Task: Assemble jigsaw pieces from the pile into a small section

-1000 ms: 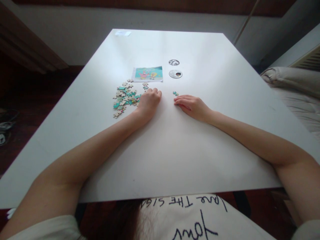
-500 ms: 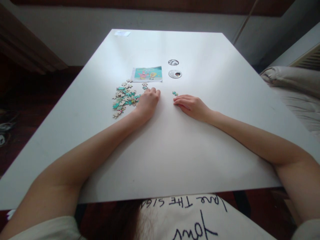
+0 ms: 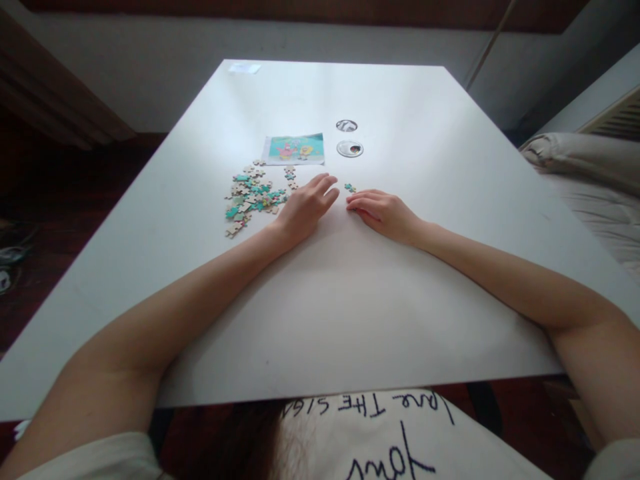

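My left hand (image 3: 307,205) is over the white table (image 3: 320,320), just right of a loose pile of jigsaw puzzle pieces (image 3: 247,199). Its fingers reach to the right, somewhat apart, with nothing visible in them. Opposite it, my right hand (image 3: 383,212) rests on the table, fingers pressed together with the thumb. A small dark edge shows at those fingertips, too little to name. Just beyond them lies a small teal and green cluster of puzzle pieces (image 3: 350,188). A few more pieces (image 3: 290,176) lie between my left hand and the picture sheet (image 3: 295,149).
Two round, silvery flat things (image 3: 349,149) lie beyond the hands, one behind the other. A pale slip (image 3: 245,68) is at the far left corner of the table. Beige cushioned furniture (image 3: 585,173) stands to the right, and a curtain (image 3: 50,80) hangs at the left.
My left hand has moved right, away from the pile, and its curled fingers have stretched out. More loose pieces show where it was. My right hand has stayed almost still.
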Demonstrator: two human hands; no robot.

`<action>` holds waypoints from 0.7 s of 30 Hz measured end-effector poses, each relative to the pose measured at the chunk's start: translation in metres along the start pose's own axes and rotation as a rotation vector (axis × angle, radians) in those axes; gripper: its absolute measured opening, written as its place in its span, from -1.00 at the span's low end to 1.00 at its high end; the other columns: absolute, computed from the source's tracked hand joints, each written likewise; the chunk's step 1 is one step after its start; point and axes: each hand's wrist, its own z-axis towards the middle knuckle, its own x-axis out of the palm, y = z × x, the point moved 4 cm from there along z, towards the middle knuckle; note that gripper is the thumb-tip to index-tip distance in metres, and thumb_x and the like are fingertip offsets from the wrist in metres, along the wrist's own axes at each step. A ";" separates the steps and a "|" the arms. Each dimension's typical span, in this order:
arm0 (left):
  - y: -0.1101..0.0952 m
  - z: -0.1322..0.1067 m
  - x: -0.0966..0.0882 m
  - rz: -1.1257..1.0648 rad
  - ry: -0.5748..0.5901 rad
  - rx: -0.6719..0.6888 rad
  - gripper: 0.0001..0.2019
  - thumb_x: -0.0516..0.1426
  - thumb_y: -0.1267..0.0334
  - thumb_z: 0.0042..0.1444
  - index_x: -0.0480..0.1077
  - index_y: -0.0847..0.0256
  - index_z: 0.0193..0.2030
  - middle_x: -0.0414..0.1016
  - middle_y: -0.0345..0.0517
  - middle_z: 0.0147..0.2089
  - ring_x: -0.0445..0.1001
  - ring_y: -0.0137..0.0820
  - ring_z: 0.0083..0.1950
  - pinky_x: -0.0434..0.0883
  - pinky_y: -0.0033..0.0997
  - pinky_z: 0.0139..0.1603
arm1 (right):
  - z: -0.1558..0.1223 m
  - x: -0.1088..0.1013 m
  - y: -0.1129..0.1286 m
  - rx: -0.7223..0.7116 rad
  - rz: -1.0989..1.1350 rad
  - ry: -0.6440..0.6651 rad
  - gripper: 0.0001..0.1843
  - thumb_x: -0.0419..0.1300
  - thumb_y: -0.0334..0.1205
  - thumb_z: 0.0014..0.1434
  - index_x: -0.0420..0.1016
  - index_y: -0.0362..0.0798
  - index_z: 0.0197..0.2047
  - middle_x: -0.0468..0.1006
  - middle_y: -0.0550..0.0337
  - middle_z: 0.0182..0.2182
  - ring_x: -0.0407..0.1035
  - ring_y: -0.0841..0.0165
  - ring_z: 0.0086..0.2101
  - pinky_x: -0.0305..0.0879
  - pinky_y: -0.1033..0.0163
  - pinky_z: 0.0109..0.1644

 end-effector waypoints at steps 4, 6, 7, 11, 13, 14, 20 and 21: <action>-0.006 -0.003 0.000 -0.086 -0.095 0.101 -0.70 -0.10 0.48 0.33 0.41 0.27 0.02 0.42 0.02 0.13 0.45 -0.33 0.14 0.45 -0.46 -0.02 | 0.000 0.001 -0.001 0.005 -0.008 -0.013 -0.75 0.02 -0.32 0.30 0.52 -0.06 -0.10 0.60 0.05 -0.02 0.45 0.27 0.06 0.41 0.11 0.16; -0.008 -0.004 -0.002 -0.100 -0.123 0.125 -0.71 -0.08 0.45 0.35 0.40 0.24 0.06 0.46 -0.02 0.09 0.49 -0.39 0.05 0.44 -0.50 -0.07 | 0.000 0.001 -0.001 0.000 -0.014 -0.032 -0.75 0.02 -0.31 0.31 0.52 -0.05 -0.11 0.61 0.07 -0.04 0.46 0.28 0.03 0.43 0.13 0.14; -0.009 -0.005 -0.002 -0.097 -0.130 0.135 -0.71 -0.08 0.44 0.36 0.39 0.23 0.07 0.48 -0.05 0.06 0.51 -0.41 0.01 0.44 -0.52 -0.10 | 0.000 0.001 -0.001 -0.005 -0.016 -0.037 -0.76 0.03 -0.31 0.31 0.52 -0.05 -0.11 0.61 0.08 -0.04 0.46 0.28 0.03 0.43 0.13 0.13; -0.011 -0.005 -0.003 -0.070 -0.104 0.168 -0.72 -0.07 0.46 0.34 0.43 0.25 0.00 0.52 -0.12 -0.06 0.53 -0.45 -0.13 0.42 -0.56 -0.20 | 0.000 0.002 -0.001 -0.012 -0.014 -0.027 -0.77 0.03 -0.29 0.32 0.51 -0.01 -0.10 0.60 0.12 -0.02 0.45 0.30 0.03 0.43 0.14 0.13; -0.010 -0.005 -0.003 -0.076 -0.092 0.174 -0.72 -0.08 0.48 0.33 0.44 0.27 -0.04 0.52 -0.12 -0.06 0.53 -0.45 -0.13 0.42 -0.56 -0.18 | 0.000 0.002 -0.002 -0.011 -0.010 -0.018 -0.77 0.02 -0.28 0.32 0.51 -0.01 -0.10 0.60 0.11 -0.02 0.45 0.30 0.04 0.42 0.12 0.14; -0.010 -0.005 -0.003 -0.086 -0.086 0.176 -0.72 -0.08 0.49 0.33 0.44 0.27 -0.04 0.52 -0.12 -0.04 0.53 -0.46 -0.11 0.43 -0.56 -0.15 | 0.000 0.002 -0.002 -0.010 -0.007 -0.017 -0.77 0.02 -0.28 0.32 0.51 -0.01 -0.10 0.60 0.10 -0.01 0.45 0.29 0.04 0.42 0.12 0.14; -0.009 -0.005 -0.001 -0.147 -0.103 0.218 -0.69 -0.10 0.52 0.32 0.42 0.26 -0.01 0.48 -0.09 0.06 0.45 -0.42 0.11 0.44 -0.47 0.06 | -0.001 0.002 -0.002 -0.016 0.002 -0.031 -0.76 0.02 -0.27 0.33 0.51 -0.04 -0.09 0.60 0.07 -0.02 0.45 0.29 0.04 0.43 0.13 0.14; -0.009 -0.004 -0.002 -0.150 -0.115 0.231 -0.70 -0.09 0.51 0.32 0.42 0.27 -0.01 0.48 -0.07 0.06 0.45 -0.41 0.10 0.44 -0.46 0.07 | -0.001 0.002 -0.002 -0.018 -0.002 -0.033 -0.76 0.02 -0.27 0.33 0.51 -0.04 -0.09 0.60 0.07 -0.02 0.45 0.29 0.04 0.42 0.13 0.14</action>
